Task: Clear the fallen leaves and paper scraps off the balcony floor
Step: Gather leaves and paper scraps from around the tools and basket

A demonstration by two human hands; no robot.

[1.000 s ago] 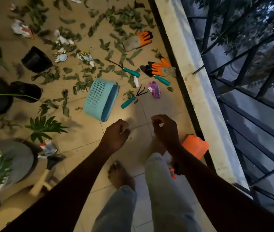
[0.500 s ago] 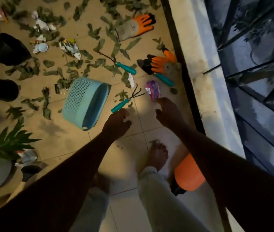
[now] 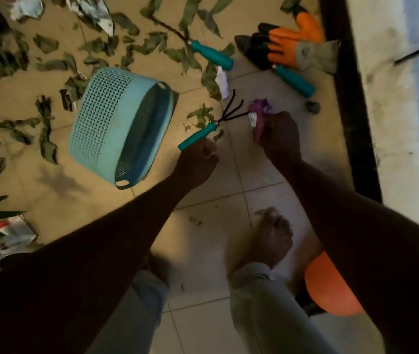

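Right of the one basket [image 3: 101, 111], the left hand [image 3: 198, 159] is seen curled at the handle of one rake [image 3: 203, 132]; whether it is gripped cannot be told. Further right, one purple scrap [image 3: 259, 116] is pinched by the right hand [image 3: 280, 135]. Beyond the basket, two trowels [image 3: 212, 53], one glove [image 3: 292, 47] and many leaves [image 3: 149, 44] are scattered on the floor [image 3: 203, 251].

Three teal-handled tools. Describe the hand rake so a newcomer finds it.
Find the pale blue basket on its side. Right of its mouth lies the hand rake, beside the purple wrapper. Only it ends in three black prongs.
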